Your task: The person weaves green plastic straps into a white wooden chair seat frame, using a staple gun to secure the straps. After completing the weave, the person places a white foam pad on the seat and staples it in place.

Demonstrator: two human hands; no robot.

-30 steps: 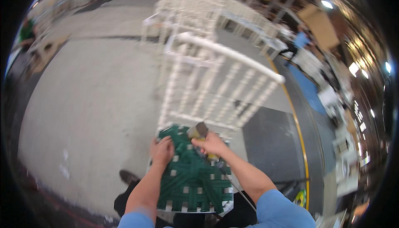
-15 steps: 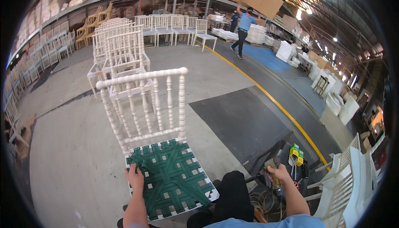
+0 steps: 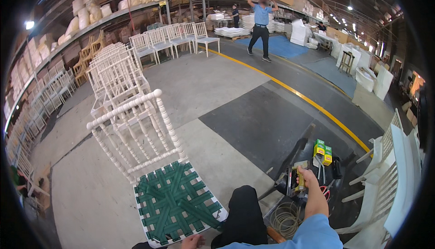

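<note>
A white spindle-back chair (image 3: 136, 131) stands in front of me, its seat (image 3: 174, 201) woven from green webbing. My left hand (image 3: 192, 241) rests at the seat's near edge at the bottom of the view, fingers curled on the frame. My right hand (image 3: 308, 178) is out to the right, shut on a staple gun (image 3: 297, 182) held over a low dark stand (image 3: 317, 167). A coiled hose (image 3: 286, 217) lies below the gun. My dark-trousered knee (image 3: 244, 212) sits between the chair and the stand.
Green and yellow small boxes (image 3: 322, 151) sit on the stand. White chairs stand stacked at left (image 3: 113, 74), in a row at the back (image 3: 176, 36) and at right (image 3: 389, 176). A yellow floor line (image 3: 290, 92) crosses. A person (image 3: 261, 24) carries a large cardboard box overhead far back.
My right hand has swung away from the green seat to the right, holding the staple gun over the stand. My view has lifted and turned right. My left hand stays at the seat edge.
</note>
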